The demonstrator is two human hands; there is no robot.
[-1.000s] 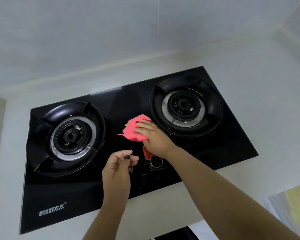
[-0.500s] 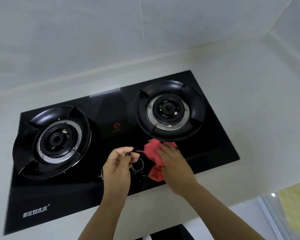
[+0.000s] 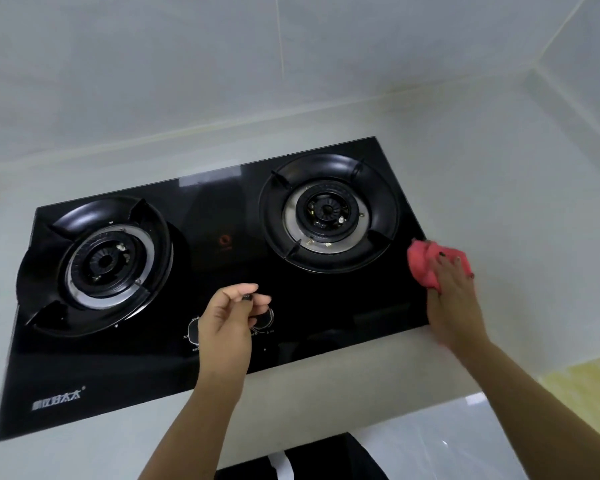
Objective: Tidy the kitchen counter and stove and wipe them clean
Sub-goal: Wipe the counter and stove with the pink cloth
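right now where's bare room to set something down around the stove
Bare white counter lies right of the stove, past the right hand pressing the pink cloth; more behind, along the wall. A narrower strip runs along the stove's front edge. On the glass, both burners and the knobs under the left hand crowd it.

Both forearms bare, entering from the bottom edge. Left hand (image 3: 226,323) sits just below frame centre, at about 6 o'clock, back of hand up, wrist straight; fingers loosely curled, thumb tip near the index tip, nothing visibly held. Right arm runs in from 4 o'clock. Right hand (image 3: 452,299) at 3 o'clock, palm down, fingers (image 3: 445,268) extended and lying flat, pressing down. Hands well apart.
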